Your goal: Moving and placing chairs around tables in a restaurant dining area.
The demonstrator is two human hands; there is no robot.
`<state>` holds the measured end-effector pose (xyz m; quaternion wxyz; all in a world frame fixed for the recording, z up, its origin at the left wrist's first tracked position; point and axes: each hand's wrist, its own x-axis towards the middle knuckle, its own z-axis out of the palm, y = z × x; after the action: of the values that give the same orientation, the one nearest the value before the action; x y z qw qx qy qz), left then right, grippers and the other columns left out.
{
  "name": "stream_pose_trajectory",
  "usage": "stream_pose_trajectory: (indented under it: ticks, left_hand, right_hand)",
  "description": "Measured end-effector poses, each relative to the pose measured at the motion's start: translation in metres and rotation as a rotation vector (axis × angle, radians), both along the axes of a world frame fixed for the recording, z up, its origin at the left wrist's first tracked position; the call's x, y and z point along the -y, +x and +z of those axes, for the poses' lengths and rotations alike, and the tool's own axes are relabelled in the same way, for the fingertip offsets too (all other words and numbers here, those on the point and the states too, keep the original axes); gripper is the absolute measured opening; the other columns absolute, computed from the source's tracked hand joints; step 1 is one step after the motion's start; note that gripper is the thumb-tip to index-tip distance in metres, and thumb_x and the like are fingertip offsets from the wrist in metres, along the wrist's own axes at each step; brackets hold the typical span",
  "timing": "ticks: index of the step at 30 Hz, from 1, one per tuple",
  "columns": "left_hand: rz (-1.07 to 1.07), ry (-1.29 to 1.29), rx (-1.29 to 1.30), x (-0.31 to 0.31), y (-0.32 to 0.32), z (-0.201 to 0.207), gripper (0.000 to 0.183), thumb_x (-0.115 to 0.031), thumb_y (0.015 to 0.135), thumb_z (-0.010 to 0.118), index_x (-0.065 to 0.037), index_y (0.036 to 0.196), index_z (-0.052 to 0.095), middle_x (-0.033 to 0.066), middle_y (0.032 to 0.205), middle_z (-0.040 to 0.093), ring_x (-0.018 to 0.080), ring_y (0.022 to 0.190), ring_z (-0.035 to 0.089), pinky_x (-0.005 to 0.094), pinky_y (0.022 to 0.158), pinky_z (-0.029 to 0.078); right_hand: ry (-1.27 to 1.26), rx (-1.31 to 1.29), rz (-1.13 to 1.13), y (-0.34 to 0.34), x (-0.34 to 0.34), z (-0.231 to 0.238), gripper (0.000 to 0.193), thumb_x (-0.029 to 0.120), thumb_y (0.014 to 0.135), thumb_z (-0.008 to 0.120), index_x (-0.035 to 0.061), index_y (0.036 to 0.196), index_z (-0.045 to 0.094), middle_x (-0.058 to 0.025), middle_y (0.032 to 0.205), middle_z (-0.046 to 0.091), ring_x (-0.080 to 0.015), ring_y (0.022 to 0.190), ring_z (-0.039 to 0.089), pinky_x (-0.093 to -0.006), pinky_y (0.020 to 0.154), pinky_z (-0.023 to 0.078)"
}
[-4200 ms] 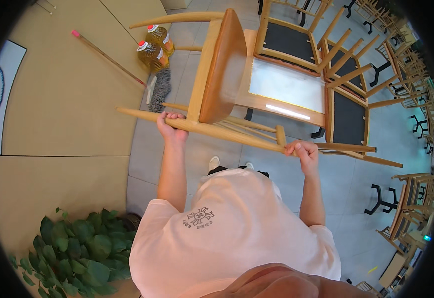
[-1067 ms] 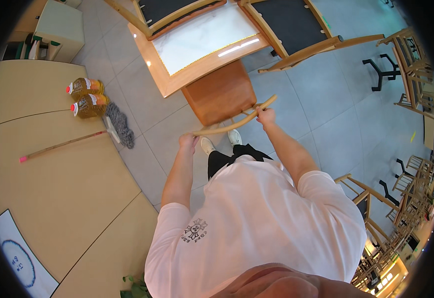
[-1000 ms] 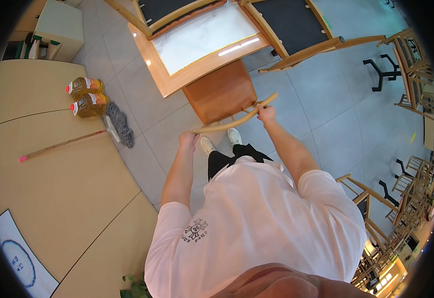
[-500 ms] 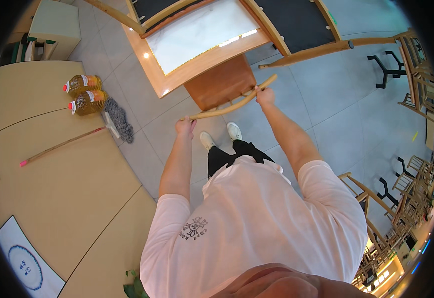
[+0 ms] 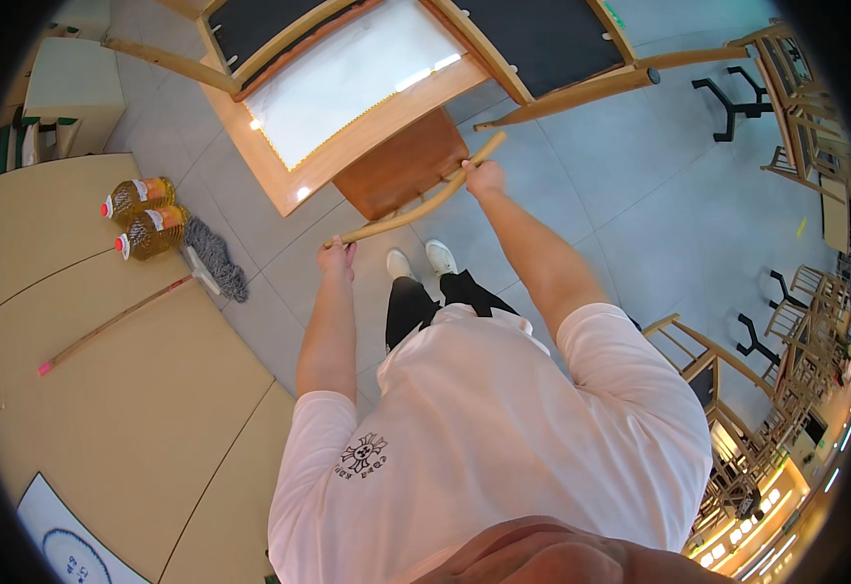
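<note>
A wooden chair with a brown seat (image 5: 401, 167) stands in front of me, its seat partly under the edge of a wooden table (image 5: 320, 180). Both ends of its curved top rail are in my grasp. My left hand (image 5: 336, 257) is closed round the left end of the rail, and my right hand (image 5: 485, 178) grips it near the right end, with the tip sticking out past my fingers. Upturned chairs with dark undersides (image 5: 548, 44) rest on the table, whose top has a white marbled panel (image 5: 357, 83).
On the left, two large bottles of yellow oil (image 5: 153, 232) and a grey mop head (image 5: 215, 259) are beside a beige panelled surface (image 5: 104, 428). Stacked wooden chairs (image 5: 814, 311) and black table legs (image 5: 732, 102) line the right side. Another wooden chair (image 5: 703, 365) is at my right.
The view has shifted, so the table, chair and both hands appear farther left. My hands keep their hold on the rail, and the chair looks about as close to the table as before.
</note>
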<state>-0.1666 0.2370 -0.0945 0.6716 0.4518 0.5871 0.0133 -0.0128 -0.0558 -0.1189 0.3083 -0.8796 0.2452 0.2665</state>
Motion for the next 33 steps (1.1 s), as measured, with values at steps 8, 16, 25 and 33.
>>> stream_pose_trajectory:
  ticks: [8, 16, 25, 33]
  left_hand:
    - [-0.054, -0.042, 0.051, -0.005, 0.007, -0.004, 0.027, -0.009, 0.087, 0.049, 0.004, 0.108, 0.037, 0.0153, 0.105, 0.046, 0.0278, 0.093, 0.054, 0.036, 0.084, 0.051]
    - [-0.021, -0.014, 0.124, -0.001, 0.001, -0.019, 0.025, -0.01, 0.087, 0.05, 0.003, 0.106, 0.04, 0.0159, 0.103, 0.047, 0.0268, 0.089, 0.055, 0.036, 0.078, 0.053]
    - [-0.239, -0.044, 0.077, -0.014, -0.006, -0.017, 0.036, -0.016, 0.086, 0.053, 0.002, 0.111, 0.034, 0.0172, 0.1, 0.049, 0.0299, 0.082, 0.058, 0.0368, 0.069, 0.054]
    - [-0.536, -0.078, -0.047, -0.032, -0.008, -0.007, 0.042, -0.033, 0.084, 0.054, 0.0, 0.106, 0.041, 0.0154, 0.087, 0.054, 0.0248, 0.072, 0.06, 0.0337, 0.056, 0.054]
  right_hand:
    - [0.01, 0.238, -0.115, 0.006, 0.001, -0.019, 0.034, 0.03, 0.077, 0.062, -0.0037, 0.076, 0.061, -0.0122, 0.06, 0.06, -0.0203, 0.049, 0.059, -0.0317, 0.048, 0.046]
    - [0.026, 0.146, -0.165, 0.018, 0.004, -0.036, 0.036, 0.032, 0.079, 0.06, -0.0042, 0.083, 0.061, -0.0142, 0.068, 0.062, -0.022, 0.053, 0.06, -0.0325, 0.051, 0.049]
    - [-0.087, 0.006, 0.232, -0.05, 0.021, 0.006, 0.055, 0.051, 0.084, 0.041, -0.001, 0.075, 0.058, -0.0122, 0.057, 0.06, -0.0231, 0.046, 0.059, -0.0348, 0.053, 0.05]
    - [0.148, -0.396, -0.32, -0.221, 0.114, -0.005, 0.041, 0.034, 0.083, 0.049, -0.0056, 0.081, 0.059, -0.0153, 0.078, 0.062, -0.0251, 0.065, 0.061, -0.0384, 0.052, 0.054]
